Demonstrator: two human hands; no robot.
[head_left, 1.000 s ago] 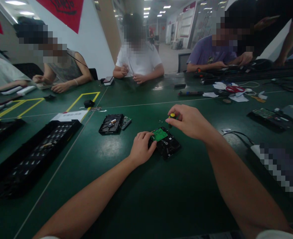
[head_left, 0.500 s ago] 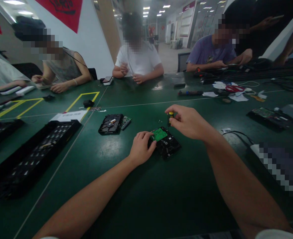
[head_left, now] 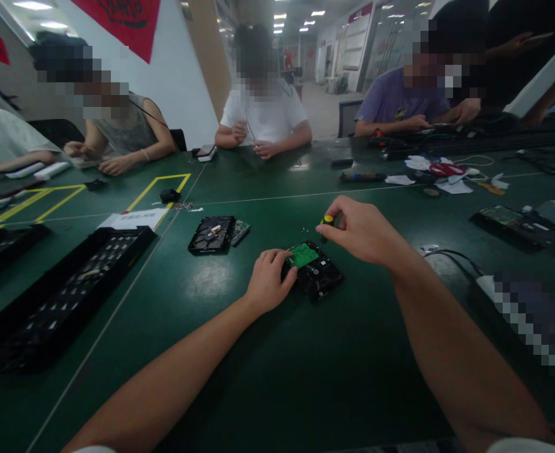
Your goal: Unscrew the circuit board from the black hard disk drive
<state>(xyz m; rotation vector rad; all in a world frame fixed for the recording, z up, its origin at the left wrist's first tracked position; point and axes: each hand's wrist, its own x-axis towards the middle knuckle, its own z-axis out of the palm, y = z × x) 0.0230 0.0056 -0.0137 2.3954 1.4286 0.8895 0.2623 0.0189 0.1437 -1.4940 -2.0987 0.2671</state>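
A black hard drive (head_left: 318,277) lies on the green table (head_left: 277,352) with its green circuit board (head_left: 302,255) facing up. My left hand (head_left: 268,281) grips the drive's left edge, fingers curled onto the board. My right hand (head_left: 360,229) pinches a small screwdriver with a yellow cap (head_left: 325,221), held upright with its tip at the board's far right corner. A few tiny screws (head_left: 304,230) lie just beyond the drive.
A second hard drive (head_left: 211,234) with a loose circuit board (head_left: 240,230) lies to the left. Long black trays (head_left: 60,296) fill the left side. A cable and power strip (head_left: 485,283) sit at the right. Several people sit at the far edge, with tools and papers (head_left: 438,170).
My right hand has turned slightly around the screwdriver's cap, fingers shifting. My left hand and the drive stay put.
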